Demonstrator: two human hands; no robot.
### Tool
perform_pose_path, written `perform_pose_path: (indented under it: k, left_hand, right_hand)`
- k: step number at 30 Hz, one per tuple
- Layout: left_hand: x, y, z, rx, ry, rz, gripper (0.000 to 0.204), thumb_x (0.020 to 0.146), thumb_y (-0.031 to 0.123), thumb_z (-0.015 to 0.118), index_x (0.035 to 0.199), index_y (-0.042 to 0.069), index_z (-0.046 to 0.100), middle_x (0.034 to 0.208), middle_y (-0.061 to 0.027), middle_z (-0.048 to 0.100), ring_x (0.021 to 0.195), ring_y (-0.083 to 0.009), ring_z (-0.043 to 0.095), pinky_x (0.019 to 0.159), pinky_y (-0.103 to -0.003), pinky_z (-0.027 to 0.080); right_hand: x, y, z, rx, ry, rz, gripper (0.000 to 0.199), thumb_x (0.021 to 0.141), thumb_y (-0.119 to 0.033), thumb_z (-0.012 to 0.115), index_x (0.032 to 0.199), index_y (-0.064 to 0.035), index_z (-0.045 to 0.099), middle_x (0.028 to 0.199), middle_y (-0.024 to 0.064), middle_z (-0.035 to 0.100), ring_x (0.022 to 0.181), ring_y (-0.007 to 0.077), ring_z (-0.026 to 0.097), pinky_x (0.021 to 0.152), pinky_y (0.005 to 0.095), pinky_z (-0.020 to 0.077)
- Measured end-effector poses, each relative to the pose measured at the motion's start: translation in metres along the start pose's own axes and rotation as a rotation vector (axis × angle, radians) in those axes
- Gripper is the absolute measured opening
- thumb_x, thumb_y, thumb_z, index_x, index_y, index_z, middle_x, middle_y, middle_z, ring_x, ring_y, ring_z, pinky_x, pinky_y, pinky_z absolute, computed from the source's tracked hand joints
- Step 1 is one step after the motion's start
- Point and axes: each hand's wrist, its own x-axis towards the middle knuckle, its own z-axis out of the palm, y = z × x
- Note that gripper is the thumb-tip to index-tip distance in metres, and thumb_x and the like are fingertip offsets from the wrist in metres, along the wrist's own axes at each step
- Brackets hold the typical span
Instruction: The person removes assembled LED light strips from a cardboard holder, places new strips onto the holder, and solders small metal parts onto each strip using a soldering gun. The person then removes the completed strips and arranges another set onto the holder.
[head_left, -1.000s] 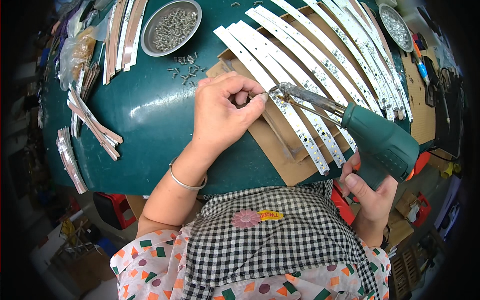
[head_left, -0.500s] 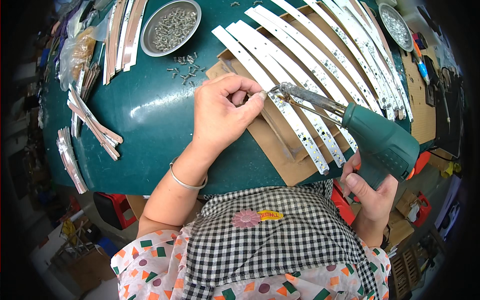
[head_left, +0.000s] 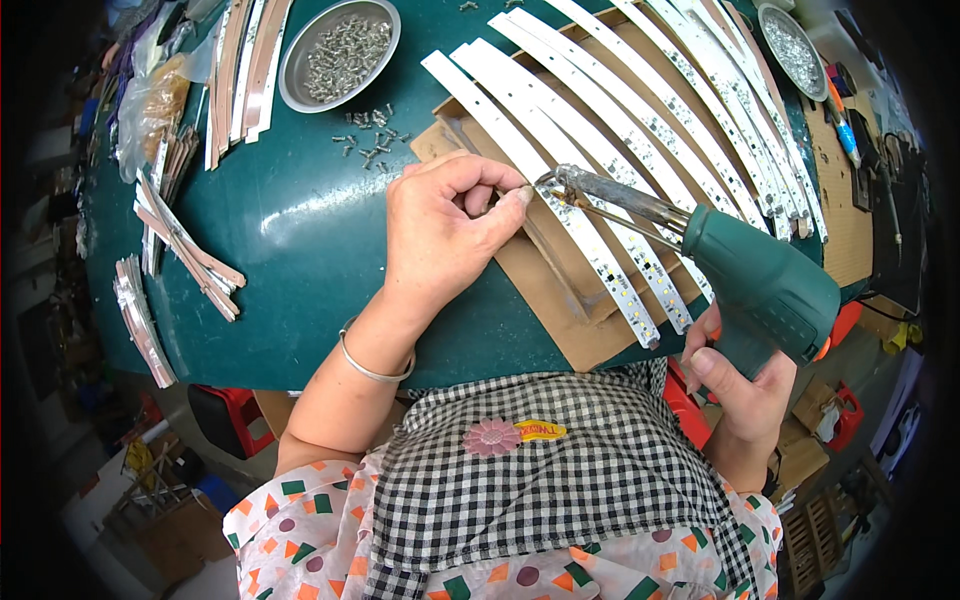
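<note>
The near strip [head_left: 590, 242] lay slantwise over the cardboard [head_left: 560, 330] on the desk [head_left: 310, 290], with other strips [head_left: 650, 265] fanned out beyond it. At its edge the left hand [head_left: 440, 220] had its grip closed to a tight pinch, thumb against forefinger; whether a small piece sat between them could not be told. The right hand [head_left: 745, 395] had its grip wrapped around the handle of the green gun [head_left: 765, 285], whose hot-looking tip [head_left: 552, 180] was right beside those fingertips; whether it touched the strip was too small to tell. The likeliest harm was a burn: the fingers were bare, and a slight slip of either hand could have brought skin and metal together. A tremor of the pinch might have set any held piece crooked. No hand pinned the strip down, so a push from the gun could have slid it over the cardboard and spoiled the aim. Lingering heat might have scorched the strip or the lights along it. The gun's barrel also crossed above the next strip, so dipping it too low could have marked that one.
</note>
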Motion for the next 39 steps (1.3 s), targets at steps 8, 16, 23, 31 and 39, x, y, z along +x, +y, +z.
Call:
perform_pose_path:
  k: [8,16,23,31,39]
  left_hand:
    - [-0.002,0.000,0.002,0.038,-0.003,-0.015,0.010,0.080,0.004,0.075,0.087,-0.001,0.072,0.064,0.0078,0.045,0.059,-0.0010,0.036,0.052,-0.019,0.029]
    - [-0.002,0.002,0.003,-0.081,-0.008,-0.177,0.008,0.081,0.003,0.073,0.085,-0.003,0.072,0.061,0.0101,0.047,0.057,0.0010,0.036,0.050,-0.018,0.028]
    - [-0.003,0.003,0.004,-0.051,0.000,-0.178,0.009,0.081,0.004,0.074,0.087,-0.004,0.071,0.060,0.0103,0.046,0.056,0.0013,0.035,0.050,-0.018,0.027]
    - [-0.002,0.003,0.005,-0.075,-0.017,-0.198,0.009,0.082,0.004,0.073,0.088,-0.003,0.071,0.060,0.0108,0.045,0.056,0.0014,0.034,0.049,-0.017,0.027]
    - [-0.002,0.005,0.004,-0.075,-0.007,-0.181,0.010,0.083,0.005,0.073,0.088,-0.004,0.071,0.060,0.0109,0.046,0.056,0.0022,0.035,0.049,-0.017,0.027]
  right_hand:
    - [0.000,-0.002,0.002,-0.016,0.010,0.012,0.045,0.080,-0.003,0.073,0.116,0.0090,0.048,0.081,0.0158,0.058,0.058,0.0174,0.058,0.046,0.0271,0.0482]
    - [0.000,-0.004,-0.003,-0.098,-0.034,-0.029,0.049,0.081,-0.002,0.072,0.121,0.0097,0.048,0.083,0.0150,0.058,0.058,0.0165,0.057,0.047,0.0269,0.0480]
    - [0.003,-0.013,0.002,-0.058,0.073,0.021,0.053,0.077,-0.005,0.078,0.119,0.0094,0.051,0.087,0.0154,0.061,0.061,0.0158,0.058,0.047,0.0264,0.0494]
    - [0.002,-0.008,0.001,-0.101,0.068,0.014,0.058,0.078,-0.006,0.077,0.126,0.0096,0.048,0.082,0.0139,0.060,0.059,0.0150,0.058,0.047,0.0258,0.0487]
    - [0.009,-0.011,0.008,-0.014,0.166,-0.049,0.067,0.075,-0.014,0.080,0.127,0.0125,0.046,0.087,0.0182,0.062,0.057,0.0149,0.058,0.041,0.0247,0.0457]
